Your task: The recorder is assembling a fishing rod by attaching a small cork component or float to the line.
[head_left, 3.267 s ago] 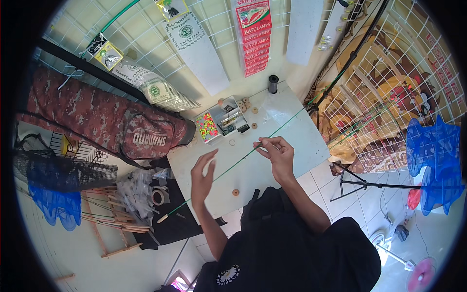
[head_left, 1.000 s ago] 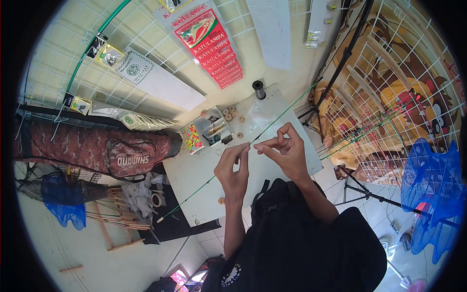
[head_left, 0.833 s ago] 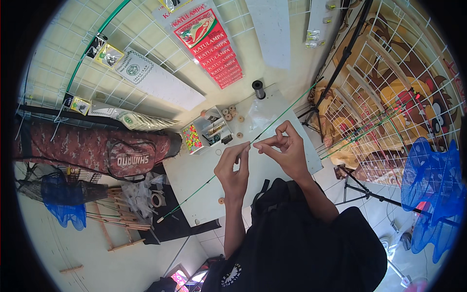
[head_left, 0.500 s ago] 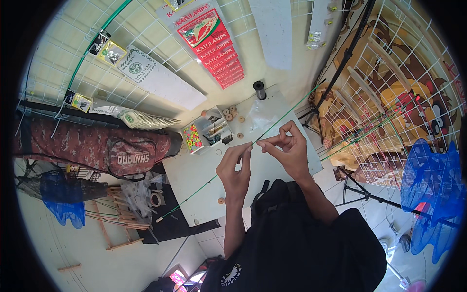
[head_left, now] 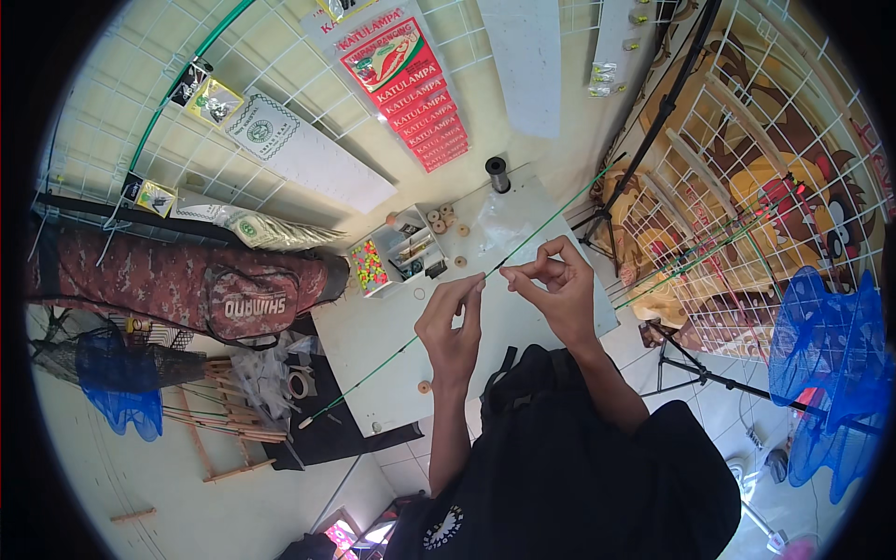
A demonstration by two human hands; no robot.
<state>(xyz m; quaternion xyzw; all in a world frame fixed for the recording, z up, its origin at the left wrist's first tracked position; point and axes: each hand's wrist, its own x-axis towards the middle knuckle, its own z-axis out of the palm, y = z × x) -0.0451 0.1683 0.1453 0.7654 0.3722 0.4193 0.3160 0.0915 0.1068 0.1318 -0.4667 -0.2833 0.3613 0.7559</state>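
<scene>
A thin green fishing rod (head_left: 373, 371) lies slantwise over the white table (head_left: 364, 327), its pale-tipped end low at the left and its dark end high at the right. My left hand (head_left: 451, 322) pinches it near the middle between thumb and forefinger. Just to the right, my right hand (head_left: 565, 294) has thumb and forefinger pressed together beside a dark stretch of the rod. Whatever lies in that pinch, perhaps nothing, is too small to make out. The fingertips of both hands are close but apart.
Behind my hands stand a white compartment box (head_left: 403, 278) with bright beads, wooden rings (head_left: 439, 226), a clear plastic bag (head_left: 504, 224) and a dark line spool (head_left: 497, 175). A camouflage rod bag (head_left: 177, 280) is at left, a black tripod (head_left: 644, 159) and blue nets (head_left: 826, 373) at right.
My right hand's pinched fingertips have moved slightly to the right, away from my left hand. The left hand and the rod have barely shifted.
</scene>
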